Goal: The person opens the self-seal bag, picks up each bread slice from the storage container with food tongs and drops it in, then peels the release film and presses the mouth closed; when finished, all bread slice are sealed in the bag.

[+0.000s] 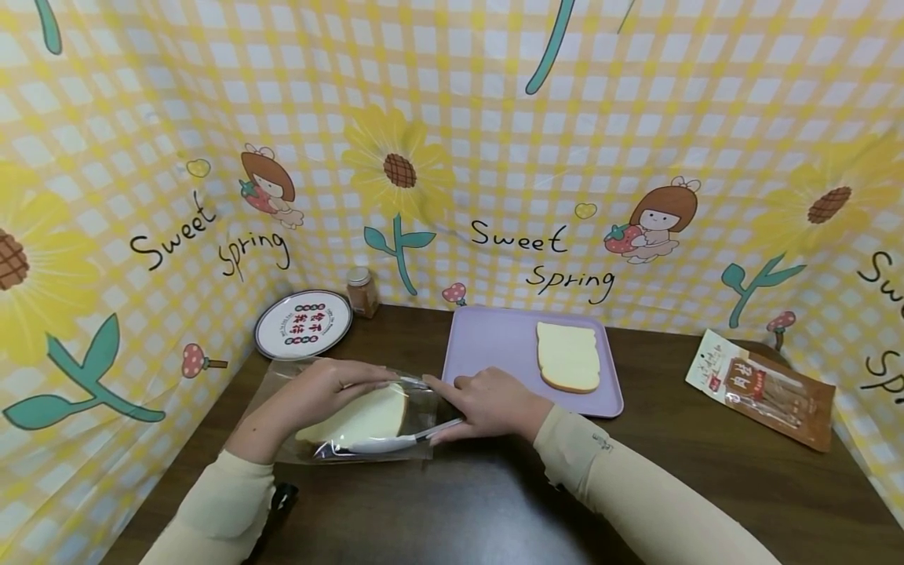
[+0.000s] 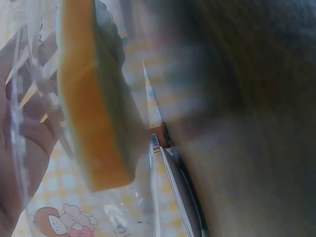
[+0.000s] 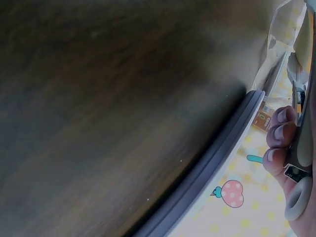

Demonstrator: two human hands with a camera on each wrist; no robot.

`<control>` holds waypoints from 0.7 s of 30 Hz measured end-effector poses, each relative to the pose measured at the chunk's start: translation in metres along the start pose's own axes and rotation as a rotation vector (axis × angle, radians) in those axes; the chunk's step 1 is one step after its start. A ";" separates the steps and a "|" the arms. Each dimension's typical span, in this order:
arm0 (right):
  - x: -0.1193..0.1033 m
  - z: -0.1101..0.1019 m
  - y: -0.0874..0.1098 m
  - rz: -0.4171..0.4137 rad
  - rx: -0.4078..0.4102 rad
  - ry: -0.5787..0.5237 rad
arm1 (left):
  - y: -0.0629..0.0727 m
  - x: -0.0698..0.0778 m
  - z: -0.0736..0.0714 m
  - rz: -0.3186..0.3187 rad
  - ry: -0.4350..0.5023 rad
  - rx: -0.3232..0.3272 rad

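A clear plastic bag [image 1: 282,451] with a thick bread slice [image 1: 367,416] inside lies at the left of the table. My left hand [image 1: 318,392] holds the bag along its far upper side; its thumb is hidden. In the left wrist view, the slice's orange crust [image 2: 89,113] shows through the film beside my palm [image 2: 29,143]. My right hand [image 1: 494,404] grips a pair of tongs [image 1: 438,429] whose pale tips reach into the bag's mouth around the slice. A grey ring at the tongs' end shows in the right wrist view, beside my curled fingers [image 3: 280,133].
Behind my right hand is a lilac tray [image 1: 487,337] with another bread slice [image 1: 567,357]. An oval plate [image 1: 304,323] and a spice jar [image 1: 362,292] stand at the back left. A brown snack packet [image 1: 766,392] lies at the right. Patterned cloth [image 1: 459,157] walls the table's back and sides.
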State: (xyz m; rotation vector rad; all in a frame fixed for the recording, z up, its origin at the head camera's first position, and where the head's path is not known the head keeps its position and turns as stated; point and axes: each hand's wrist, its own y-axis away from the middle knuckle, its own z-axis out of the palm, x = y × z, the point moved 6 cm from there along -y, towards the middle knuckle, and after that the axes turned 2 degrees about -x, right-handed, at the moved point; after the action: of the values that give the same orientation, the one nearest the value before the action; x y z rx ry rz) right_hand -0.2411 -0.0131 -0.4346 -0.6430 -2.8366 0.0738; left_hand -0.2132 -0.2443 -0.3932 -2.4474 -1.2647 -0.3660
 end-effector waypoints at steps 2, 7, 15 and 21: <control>0.000 0.001 -0.001 0.007 -0.011 -0.004 | 0.000 0.000 0.000 -0.001 -0.002 0.000; -0.002 0.000 -0.003 0.000 0.002 -0.013 | -0.001 0.000 -0.001 -0.011 -0.008 -0.004; -0.004 -0.001 -0.005 0.020 0.001 -0.051 | -0.002 0.002 -0.003 0.018 -0.023 0.028; -0.003 0.001 -0.006 0.062 -0.021 -0.106 | -0.003 0.003 -0.001 0.031 -0.016 0.030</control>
State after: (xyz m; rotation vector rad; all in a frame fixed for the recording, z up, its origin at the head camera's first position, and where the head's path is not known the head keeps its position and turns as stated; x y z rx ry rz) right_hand -0.2413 -0.0199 -0.4360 -0.7537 -2.9220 0.0910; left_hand -0.2135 -0.2408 -0.3908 -2.4462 -1.2291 -0.3169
